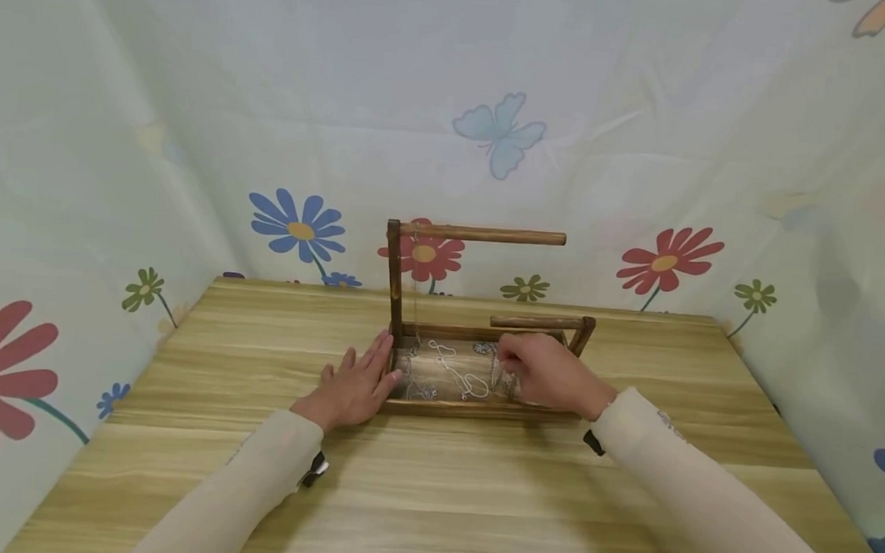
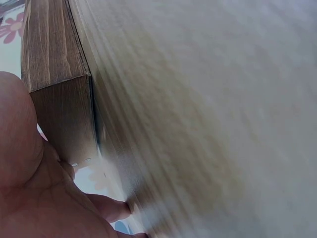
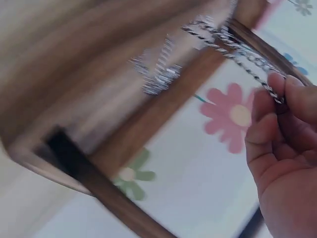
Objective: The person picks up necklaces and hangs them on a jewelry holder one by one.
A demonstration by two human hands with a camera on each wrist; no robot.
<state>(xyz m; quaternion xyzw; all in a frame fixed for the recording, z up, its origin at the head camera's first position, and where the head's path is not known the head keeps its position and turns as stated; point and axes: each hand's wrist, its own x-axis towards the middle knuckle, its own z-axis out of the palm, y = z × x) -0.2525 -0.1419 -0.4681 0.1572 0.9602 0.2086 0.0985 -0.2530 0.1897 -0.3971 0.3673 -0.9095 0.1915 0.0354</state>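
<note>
My right hand point(image 1: 553, 374) is over the right part of a dark wooden jewelry stand's tray point(image 1: 465, 410). Between thumb and fingertips it pinches a silver twisted chain necklace point(image 3: 230, 58), which stretches down toward the tray. Another bunched silver chain point(image 3: 161, 79) lies inside, blurred in the right wrist view. At the tray's left end rests my left hand point(image 1: 354, 389), its fingers extended along the wooden side point(image 2: 62, 116). Several silver chains lie on the tray floor, among them a light one point(image 1: 474, 387) in the middle and a tangled one point(image 1: 425, 392) at the left.
From the stand's left post point(image 1: 395, 282) a high bar point(image 1: 482, 234) reaches right, with a thin chain point(image 1: 416, 296) hanging from it. A lower bar point(image 1: 538, 322) extends left from the right post. Floral cloth point(image 1: 348, 71) encloses the wood-grain table point(image 1: 461, 495).
</note>
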